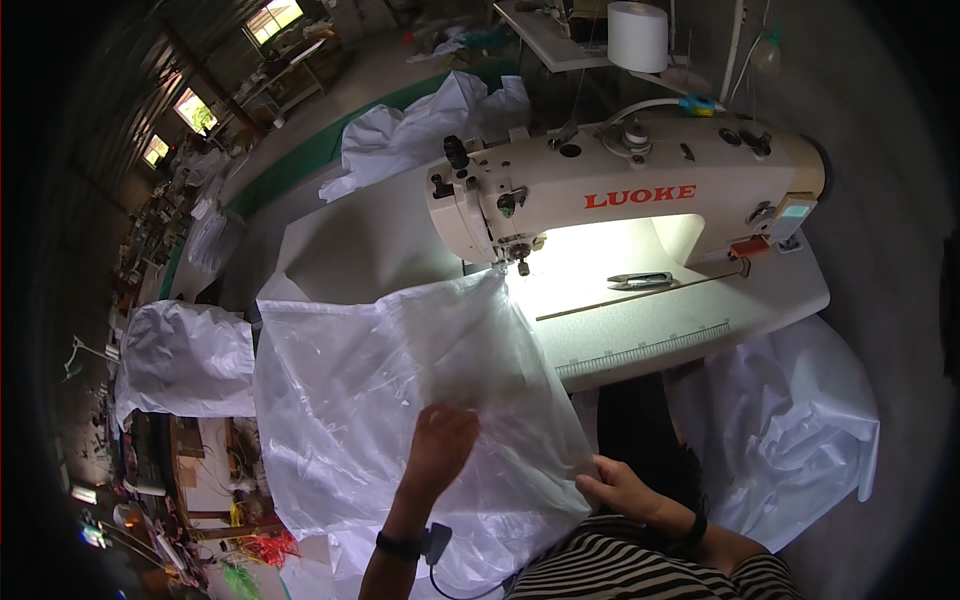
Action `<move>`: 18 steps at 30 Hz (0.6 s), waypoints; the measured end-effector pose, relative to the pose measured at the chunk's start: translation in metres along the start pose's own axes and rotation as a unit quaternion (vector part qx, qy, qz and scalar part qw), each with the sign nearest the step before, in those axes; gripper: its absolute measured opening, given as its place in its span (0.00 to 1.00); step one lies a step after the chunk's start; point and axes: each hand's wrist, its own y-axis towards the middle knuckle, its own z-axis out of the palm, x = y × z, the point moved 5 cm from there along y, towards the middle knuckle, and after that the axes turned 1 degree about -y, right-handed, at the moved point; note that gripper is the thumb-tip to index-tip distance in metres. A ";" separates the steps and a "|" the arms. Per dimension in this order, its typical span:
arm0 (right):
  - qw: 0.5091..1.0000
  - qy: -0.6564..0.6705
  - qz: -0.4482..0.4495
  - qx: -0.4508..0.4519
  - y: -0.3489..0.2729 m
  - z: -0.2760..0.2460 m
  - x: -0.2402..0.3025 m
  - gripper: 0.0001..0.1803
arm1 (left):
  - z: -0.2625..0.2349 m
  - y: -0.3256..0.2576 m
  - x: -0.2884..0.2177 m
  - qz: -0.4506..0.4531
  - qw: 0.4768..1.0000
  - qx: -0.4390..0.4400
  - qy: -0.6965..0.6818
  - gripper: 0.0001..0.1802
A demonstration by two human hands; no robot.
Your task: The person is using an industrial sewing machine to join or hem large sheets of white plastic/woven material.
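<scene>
A large translucent white sheet (340, 400), like thin plastic or woven film, hangs over the front of the sewing machine (640, 180) table. Its upper corner lies under the needle and presser foot (508, 268). On the middle of the sheet rests my left hand (446, 436), fingers curled in on the material. My right hand (622, 490) pinches the sheet's right edge low down, thumb on top and the other fingers partly hidden.
Thread snips (640, 281) lie on the lit machine bed (640, 330). A white thread cone (637, 37) stands behind the machine. More white material is heaped beyond the table (430, 125), at the left (190, 355) and at the right (790, 420). Coloured scraps (265, 548) lie lower left.
</scene>
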 end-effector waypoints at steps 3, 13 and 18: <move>1.000 0.024 -0.009 -0.004 0.003 0.001 -0.003 0.15 | 0.012 -0.015 -0.041 -0.031 0.990 0.012 -0.135 0.28; 0.977 -0.138 -0.138 -0.083 0.000 -0.003 0.024 0.26 | 0.063 -0.014 -0.121 0.008 0.963 0.040 -0.265 0.03; 0.909 -0.356 -0.156 -0.149 0.008 0.004 0.040 0.29 | 0.074 -0.021 -0.140 0.037 0.909 0.145 -0.388 0.03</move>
